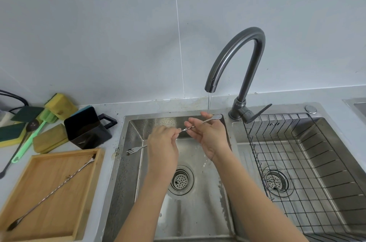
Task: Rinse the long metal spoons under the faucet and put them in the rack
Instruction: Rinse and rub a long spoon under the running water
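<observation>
Both hands over the left sink basin [136,182], holding one long metal spoon [198,124] under the faucet [235,53]. Thin stream of water [209,103] runs from the spout onto the spoon near its bowl end. Left hand [162,148] grip: fingers curled round the twisted handle, holding it. The fork-tipped end [132,150] sticks out to the left, over the basin's left edge. Right hand [208,134] grip: palm up, fingers and thumb pinching the handle closer to the bowl. Spoon lies roughly level, bowl end slightly higher, pointing right toward the faucet base.

Second long spoon [53,192] lies diagonally in the wooden tray [83,198] on the worktop [111,162], left of the sink, with dark residue at both ends. Wire rack [316,172] sits in the right basin, no spoons visible in it.

Behind the tray: black square cup [87,129], several yellow-green sponges [49,138], a green-handled brush [31,138], a dark ladle-like spoon [31,125]. Drain strainer [181,179] visible in the left basin between the forearms.
</observation>
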